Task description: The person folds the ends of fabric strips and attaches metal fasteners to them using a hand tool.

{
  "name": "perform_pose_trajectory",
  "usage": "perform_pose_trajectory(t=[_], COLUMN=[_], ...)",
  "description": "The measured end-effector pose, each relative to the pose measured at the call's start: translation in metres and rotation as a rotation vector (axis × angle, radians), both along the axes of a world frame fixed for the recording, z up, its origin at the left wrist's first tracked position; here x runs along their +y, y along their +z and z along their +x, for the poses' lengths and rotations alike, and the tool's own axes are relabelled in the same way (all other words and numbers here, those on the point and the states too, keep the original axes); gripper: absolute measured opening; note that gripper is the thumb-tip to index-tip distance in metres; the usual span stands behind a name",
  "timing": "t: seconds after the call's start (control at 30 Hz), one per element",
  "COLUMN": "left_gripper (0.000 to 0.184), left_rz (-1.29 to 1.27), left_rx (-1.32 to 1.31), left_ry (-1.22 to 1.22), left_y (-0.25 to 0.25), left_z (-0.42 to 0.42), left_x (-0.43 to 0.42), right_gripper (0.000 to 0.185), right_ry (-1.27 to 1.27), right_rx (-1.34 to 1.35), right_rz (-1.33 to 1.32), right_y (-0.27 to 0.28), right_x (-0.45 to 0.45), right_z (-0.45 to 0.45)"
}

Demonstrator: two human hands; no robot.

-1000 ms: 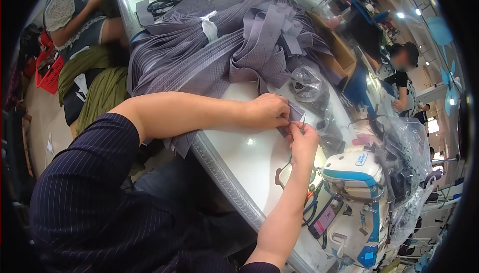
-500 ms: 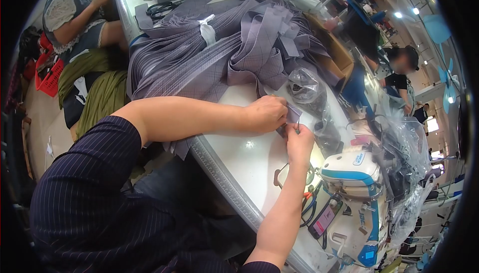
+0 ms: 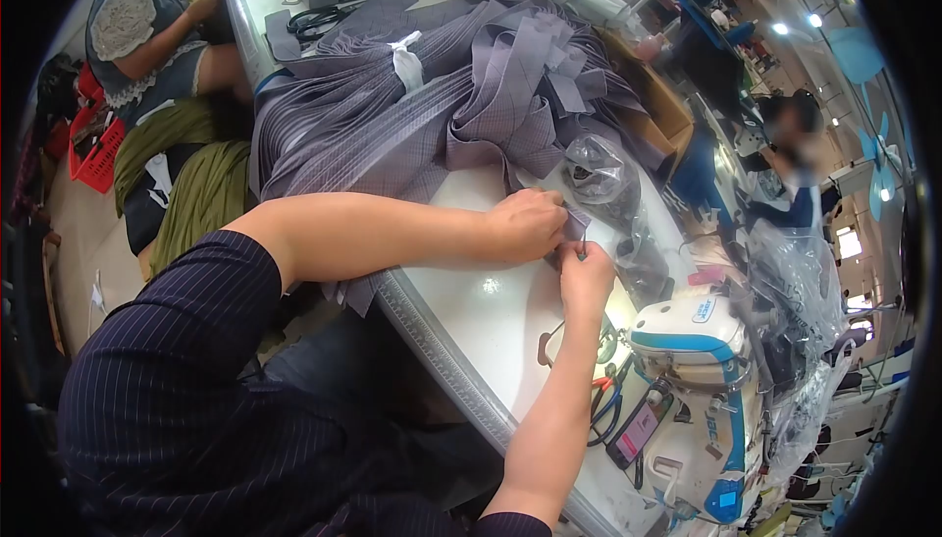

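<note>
Thumb and fingers of my left hand (image 3: 528, 224) are closed on the end of a grey checked fabric strip (image 3: 575, 226), above the white tabletop (image 3: 471, 316). Right beside it, my right hand (image 3: 588, 280) is closed in a pinch at the strip's edge. A thin pointed metal tip (image 3: 585, 240) sticks up from its fingers; the rest of that small tool is hidden. Behind my hands lies a large heap of grey checked strips (image 3: 343, 120), tied with a white band (image 3: 406, 63).
A white and blue sewing machine (image 3: 692, 341) stands at right, with scissors (image 3: 610, 404) and a phone (image 3: 640, 429) near it. Clear plastic (image 3: 601, 172) lies beyond my hands. A cardboard box (image 3: 657, 130) is behind. A person (image 3: 147, 22) sits at upper left.
My hands stay almost in place, with the right hand shifting very slightly. In the background at right, a person has changed position.
</note>
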State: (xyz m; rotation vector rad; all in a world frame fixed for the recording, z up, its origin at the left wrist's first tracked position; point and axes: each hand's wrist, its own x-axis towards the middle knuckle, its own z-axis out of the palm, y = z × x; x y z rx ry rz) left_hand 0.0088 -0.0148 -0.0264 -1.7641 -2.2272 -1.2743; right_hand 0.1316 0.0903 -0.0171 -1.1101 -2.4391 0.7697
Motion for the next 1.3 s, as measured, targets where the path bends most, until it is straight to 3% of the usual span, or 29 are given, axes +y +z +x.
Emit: perform_pose_trajectory(t=[0.47, 0.5, 0.57, 0.6, 0.8, 0.93, 0.97, 1.07, 1.2, 1.3], left_gripper=[0.013, 0.009, 0.006, 0.010, 0.006, 0.020, 0.035, 0.045, 0.054, 0.052], left_rz=[0.044, -0.004, 0.208, 0.109, 0.067, 0.033, -0.086, -0.208, -0.288, -0.307], left_rx=[0.018, 0.041, 0.159, 0.167, 0.327, 0.458, 0.476, 0.488, 0.428, 0.578], left_ry=[-0.023, 0.017, -0.087, -0.084, -0.146, -0.226, -0.260, -0.323, -0.421, -0.469], left_y=[0.000, -0.007, -0.009, -0.009, 0.014, 0.026, 0.030, 0.027, 0.041, 0.048], left_z=[0.004, 0.002, -0.001, -0.001, 0.011, 0.013, 0.010, 0.001, -0.010, -0.014], left_x=[-0.003, 0.001, -0.002, -0.002, -0.013, -0.028, -0.032, -0.037, -0.040, -0.044], right_gripper=[0.017, 0.018, 0.023, 0.023, 0.017, 0.016, 0.016, 0.016, 0.017, 0.017], right_ry=[0.031, 0.041, 0.036, 0.050, -0.067, -0.074, -0.043, -0.079, -0.077, -0.063], right_rx=[0.069, 0.094, 0.071, 0.067, 0.111, 0.167, 0.175, 0.133, 0.149, 0.121], right_rz=[0.108, 0.126, 0.080, 0.091, 0.077, 0.103, 0.102, 0.121, 0.147, 0.106], right_y=[0.000, -0.001, -0.003, 0.001, 0.006, -0.007, -0.008, -0.002, -0.003, -0.002], right_x=[-0.005, -0.006, -0.009, -0.012, -0.015, -0.012, -0.012, -0.015, -0.016, -0.016], right_z=[-0.002, -0.004, -0.011, -0.011, -0.005, -0.008, -0.008, -0.008, -0.007, -0.007])
